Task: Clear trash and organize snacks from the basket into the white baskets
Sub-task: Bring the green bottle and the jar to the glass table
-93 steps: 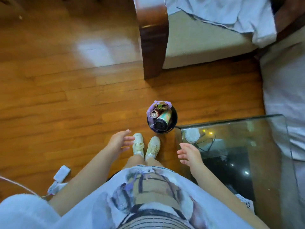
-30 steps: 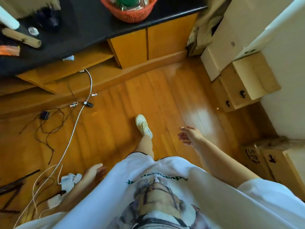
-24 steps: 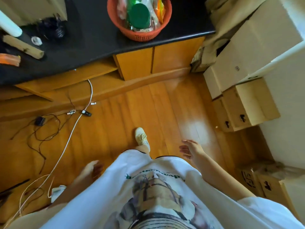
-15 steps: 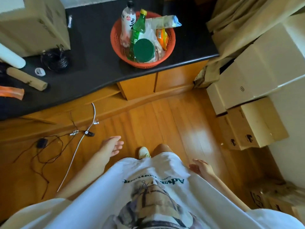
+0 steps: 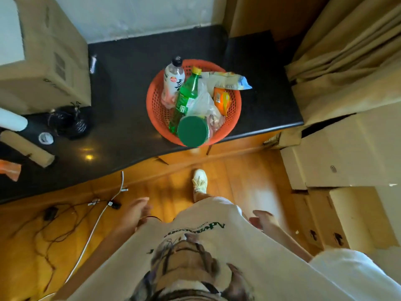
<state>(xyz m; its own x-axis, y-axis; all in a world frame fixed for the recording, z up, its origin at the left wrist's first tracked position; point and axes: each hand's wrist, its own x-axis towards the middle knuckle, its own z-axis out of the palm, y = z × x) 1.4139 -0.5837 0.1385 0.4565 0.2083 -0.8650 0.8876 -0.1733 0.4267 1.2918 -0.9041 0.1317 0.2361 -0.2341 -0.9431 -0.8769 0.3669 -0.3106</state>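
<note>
An orange mesh basket (image 5: 154, 109) stands near the front edge of a black counter (image 5: 121, 137). It holds a white drink bottle (image 5: 173, 80), a green bottle (image 5: 186, 95), a green-lidded jar (image 5: 192, 131), an orange snack pack (image 5: 221, 100), a long snack bag (image 5: 230, 81) and clear plastic wrap (image 5: 202, 103). My left hand (image 5: 135, 211) and my right hand (image 5: 263, 219) hang low in front of my body, fingers apart, holding nothing. Both are well short of the basket. No white baskets are in view.
Cardboard boxes (image 5: 347, 161) are stacked on the right, and another box (image 5: 43, 51) sits on the counter's left. Cables (image 5: 71, 216) and a white cord (image 5: 95, 222) trail over the wooden floor at left. A black wire coil (image 5: 67, 123), a tape roll (image 5: 46, 138) and a cardboard tube (image 5: 26, 148) lie on the counter.
I turned away from the floor bin and walked up to the counter; the orange basket now sits closer and central. Both hands swung with the walk and stayed empty.
</note>
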